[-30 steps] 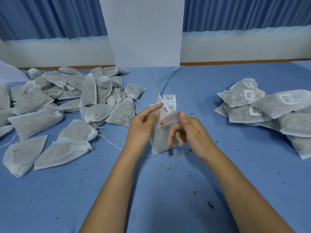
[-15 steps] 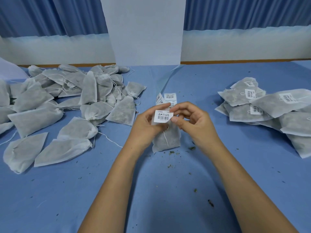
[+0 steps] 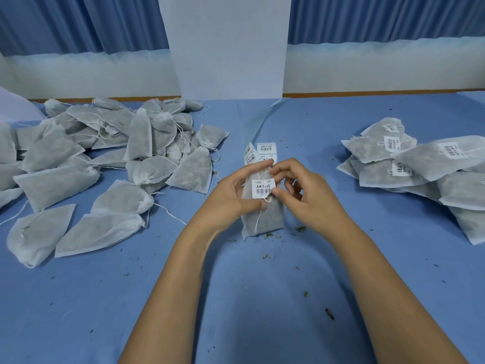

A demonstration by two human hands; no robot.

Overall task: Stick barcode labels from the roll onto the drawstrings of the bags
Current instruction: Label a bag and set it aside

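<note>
A grey drawstring bag (image 3: 270,219) stands upright on the blue table between my hands. My left hand (image 3: 231,195) grips its left side, thumb across the front. A white barcode label (image 3: 263,188) sits on the bag's front over the white drawstring (image 3: 258,219). My right hand (image 3: 307,195) pinches the label's right edge between thumb and fingertips. Just behind the bag lies the strip of barcode labels (image 3: 265,149) from the roll, partly hidden by my fingers.
A heap of unlabelled bags (image 3: 110,158) covers the table's left side. A pile of labelled bags (image 3: 420,169) lies at the right. A white pillar (image 3: 228,46) rises behind the strip. Dried herb crumbs dot the blue table (image 3: 262,298).
The label, earlier held up between both hands, now lies lower against the bag's front over the drawstring. My right hand has moved to the label's right edge.
</note>
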